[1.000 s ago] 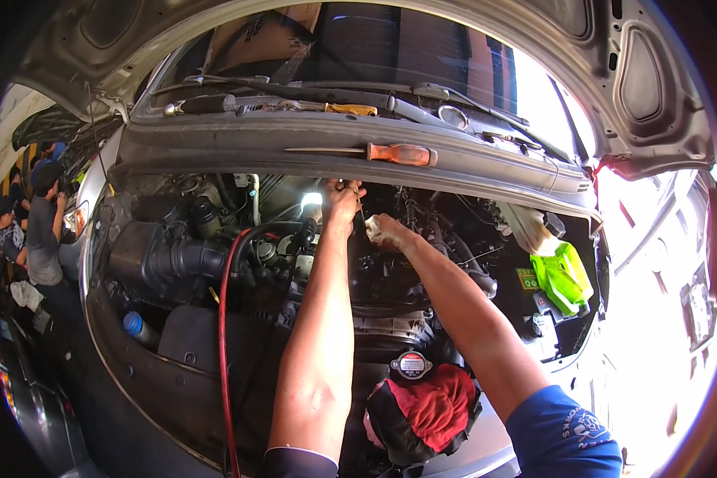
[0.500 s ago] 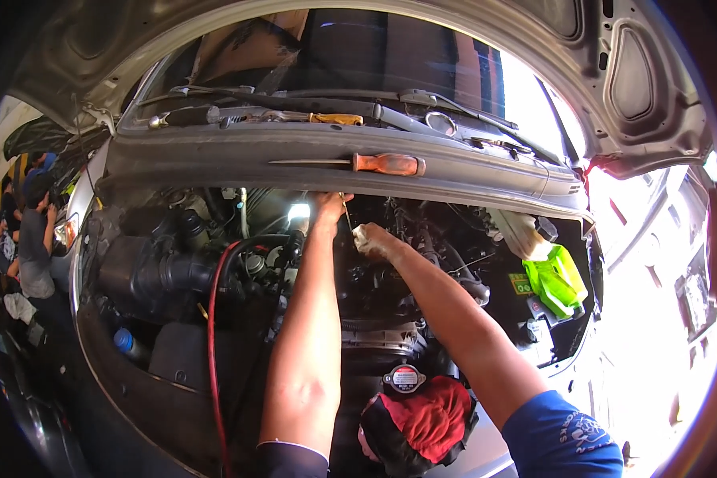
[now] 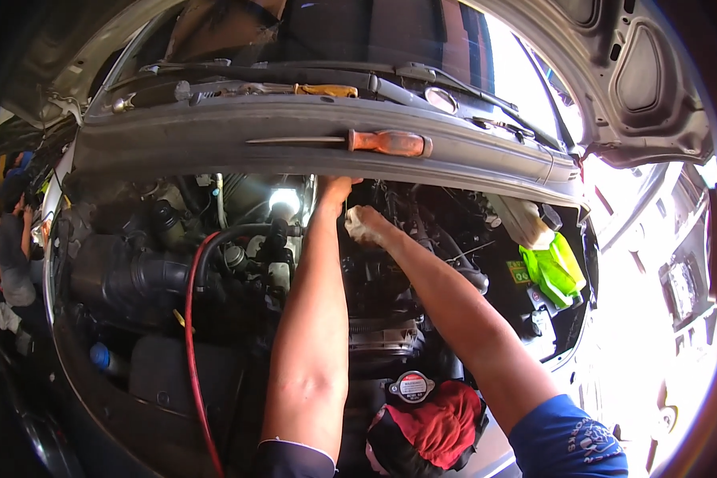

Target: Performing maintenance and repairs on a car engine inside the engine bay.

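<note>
Deep at the back of an open engine bay, my left hand [image 3: 336, 190] reaches to the lower edge of the cowl [image 3: 215, 158]. Its fingers look curled and are partly hidden there; what they hold cannot be made out. Close by on the right, my right hand [image 3: 366, 225] is closed in a fist, its grip hidden. A thin line shows faintly between the hands, too small to name. Both are above the dark engine [image 3: 378, 283]. Left of my left hand glows a bright work light [image 3: 284, 201].
An orange-handled screwdriver [image 3: 386, 143] lies on the cowl, with a yellow-handled tool [image 3: 325, 90] behind it. A red hose [image 3: 190, 319] runs down the left. The radiator cap [image 3: 412, 386] sits by a red cloth [image 3: 446, 426]. A lime-green bottle [image 3: 554, 271] stands right. People [image 3: 14, 239] are far left.
The view has shifted, so the cowl appears higher and the engine bay's left side farther left. My left hand is tucked farther under the cowl edge; the thin rod between my hands shows less.
</note>
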The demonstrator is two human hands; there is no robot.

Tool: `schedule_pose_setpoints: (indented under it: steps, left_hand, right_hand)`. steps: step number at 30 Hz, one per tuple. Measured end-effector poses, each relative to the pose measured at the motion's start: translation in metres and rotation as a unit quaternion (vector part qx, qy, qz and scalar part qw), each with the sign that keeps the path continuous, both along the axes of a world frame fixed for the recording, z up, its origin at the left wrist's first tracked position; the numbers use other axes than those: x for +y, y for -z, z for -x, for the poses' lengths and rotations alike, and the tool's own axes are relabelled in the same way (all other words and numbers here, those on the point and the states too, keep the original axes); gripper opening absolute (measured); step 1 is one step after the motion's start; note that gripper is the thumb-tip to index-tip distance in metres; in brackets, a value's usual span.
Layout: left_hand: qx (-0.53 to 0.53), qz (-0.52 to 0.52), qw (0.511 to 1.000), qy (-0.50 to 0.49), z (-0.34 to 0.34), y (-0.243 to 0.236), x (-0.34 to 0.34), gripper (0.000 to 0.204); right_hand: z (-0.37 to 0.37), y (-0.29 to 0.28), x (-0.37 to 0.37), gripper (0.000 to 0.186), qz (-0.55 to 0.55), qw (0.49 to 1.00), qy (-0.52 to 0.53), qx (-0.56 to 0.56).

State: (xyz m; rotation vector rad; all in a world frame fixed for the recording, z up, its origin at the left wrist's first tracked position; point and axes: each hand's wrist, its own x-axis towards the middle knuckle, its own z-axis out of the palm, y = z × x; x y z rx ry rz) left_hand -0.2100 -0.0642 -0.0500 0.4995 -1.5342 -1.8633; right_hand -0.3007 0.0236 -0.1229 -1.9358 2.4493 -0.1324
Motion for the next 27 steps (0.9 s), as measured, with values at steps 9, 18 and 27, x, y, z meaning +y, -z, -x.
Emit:
schedule_pose_setpoints:
  steps: [9, 18, 27]
  left_hand:
    - [0.005, 0.017, 0.999, -0.037, -0.006, -0.012, 0.007, 0.023]
    - [-0.044, 0.035, 0.998, -0.040, -0.012, -0.022, 0.012, 0.028]
    - [-0.071, 0.030, 0.997, 0.025, -0.023, -0.023, 0.009, 0.031]
  right_hand:
    - [-0.012, -0.021, 0.010, 0.017, 0.013, 0.996, -0.078, 0.041]
    - [0.019, 0.029, -0.014, 0.012, 0.077, 0.984, 0.002, -0.163]
    - [0.021, 0.024, -0.006, 0.012, -0.018, 0.996, 0.021, -0.088]
